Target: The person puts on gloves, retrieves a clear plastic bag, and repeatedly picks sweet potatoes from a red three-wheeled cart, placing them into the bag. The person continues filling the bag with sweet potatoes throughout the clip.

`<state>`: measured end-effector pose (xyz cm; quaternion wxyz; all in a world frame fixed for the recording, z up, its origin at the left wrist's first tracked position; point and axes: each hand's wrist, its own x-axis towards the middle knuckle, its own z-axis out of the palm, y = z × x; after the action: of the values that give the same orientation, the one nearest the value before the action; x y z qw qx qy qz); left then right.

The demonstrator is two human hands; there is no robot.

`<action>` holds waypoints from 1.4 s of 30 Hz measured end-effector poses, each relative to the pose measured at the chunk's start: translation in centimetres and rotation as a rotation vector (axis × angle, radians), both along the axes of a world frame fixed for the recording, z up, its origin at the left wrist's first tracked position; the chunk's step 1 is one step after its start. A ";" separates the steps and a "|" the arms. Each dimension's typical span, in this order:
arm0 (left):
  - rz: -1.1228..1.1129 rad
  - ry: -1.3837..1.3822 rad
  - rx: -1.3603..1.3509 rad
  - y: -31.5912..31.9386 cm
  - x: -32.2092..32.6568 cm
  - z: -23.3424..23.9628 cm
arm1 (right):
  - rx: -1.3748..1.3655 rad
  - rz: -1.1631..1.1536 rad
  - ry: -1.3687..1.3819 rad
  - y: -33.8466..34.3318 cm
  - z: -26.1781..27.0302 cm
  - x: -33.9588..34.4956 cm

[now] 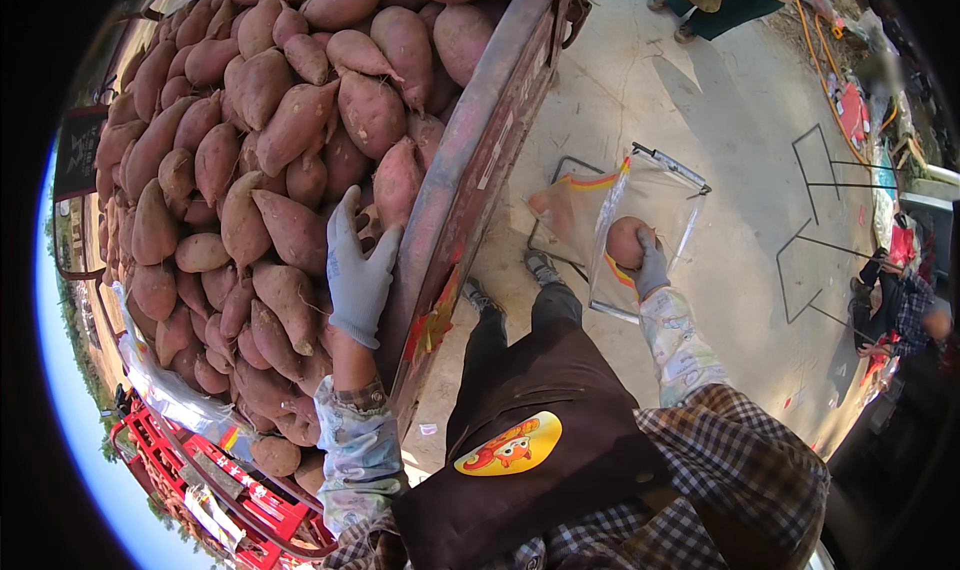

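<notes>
My right hand (652,266), in a pale grey work glove, grips a rounded sweet potato (625,241). It is at the mouth of a clear plastic bag (574,208) with red and yellow edging, spread on a metal wire frame (673,166). Reddish produce shows blurred through the bag's film. My left hand (361,274), gloved alike, reaches over the heaped sweet potatoes (289,127) with thumb and fingers apart. Just beyond its fingertips lies a pinkish sweet potato (397,182); whether they touch it is unclear.
The metal side wall (480,112) of the truck bed stands between the heap and the concrete floor (720,270). More wire frames (799,240) stand to the right. One person (896,307) sits at the far right; another person's legs (720,11) show at the top.
</notes>
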<state>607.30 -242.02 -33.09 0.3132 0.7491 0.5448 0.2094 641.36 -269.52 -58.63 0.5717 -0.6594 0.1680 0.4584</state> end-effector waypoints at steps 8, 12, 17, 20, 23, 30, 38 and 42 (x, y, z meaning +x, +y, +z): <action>-0.215 0.295 -0.051 5.2 2.8 -1.1 | -0.526 0.423 -0.321 -1.7 -14.9 -1.2; -0.021 -0.144 -0.370 5.4 1.7 -1.6 | -0.446 0.553 -0.392 -0.9 -12.6 -1.4; 0.218 -1.157 -0.741 3.7 -2.3 -0.5 | -0.064 0.391 -0.386 4.4 3.4 -1.7; 0.298 -1.443 -0.918 3.2 -1.9 2.3 | 0.221 0.436 -0.449 7.7 12.4 -3.3; 0.042 -1.733 -1.169 2.2 -0.7 5.4 | 0.546 0.509 -0.361 11.5 20.2 -6.3; -0.423 -0.532 -0.370 -1.2 3.6 6.0 | 0.995 0.470 0.304 14.9 27.8 -12.8; -0.386 0.343 0.297 -6.4 0.4 2.3 | 0.413 -0.160 0.496 0.4 8.7 -4.2; -0.312 0.323 0.124 -5.9 2.3 2.3 | 0.058 0.045 0.387 -1.2 -3.6 1.3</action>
<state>609.55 -247.92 -30.83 0.2038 0.8659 0.4517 0.0689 642.67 -270.74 -62.26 0.5373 -0.5458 0.2465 0.5939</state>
